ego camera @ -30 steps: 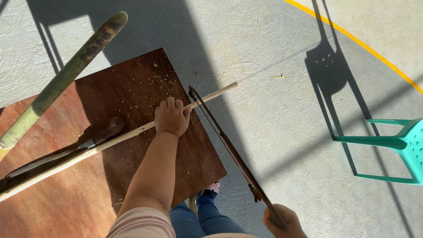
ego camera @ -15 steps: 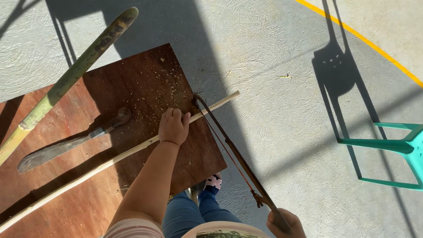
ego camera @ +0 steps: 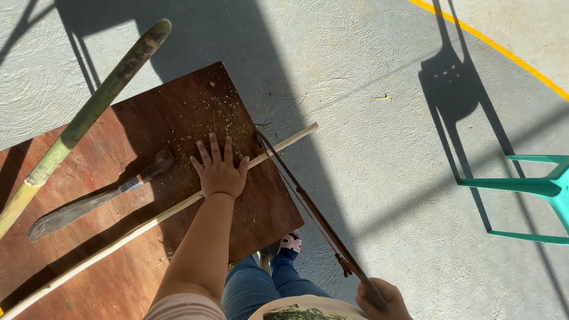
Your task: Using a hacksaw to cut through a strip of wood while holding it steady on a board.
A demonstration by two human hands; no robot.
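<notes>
**Left hand flattens on stick, saw still at the cut**

Right hand (ego camera: 379,299), nearest the camera at the bottom edge, stays closed around the handle of the saw (ego camera: 314,213); only part of the hand shows. The saw runs up and left from it, its far end meeting the stick (ego camera: 148,222) near the board's right edge.

Left hand (ego camera: 219,169) has changed: half a second ago it was curled around the stick, now it lies open, fingers spread, palm pressing the stick down on the board (ego camera: 178,112). Holds nothing, just pins. Judgement: a firmer brace for sawing, cut not through, since the stick end still juts past the board over the floor.

Sawdust litters the board by the hand. Farther left, a machete (ego camera: 89,204) lies flat, and a green bamboo pole (ego camera: 89,118) slants across. A green chair (ego camera: 533,189) stands far right.
</notes>
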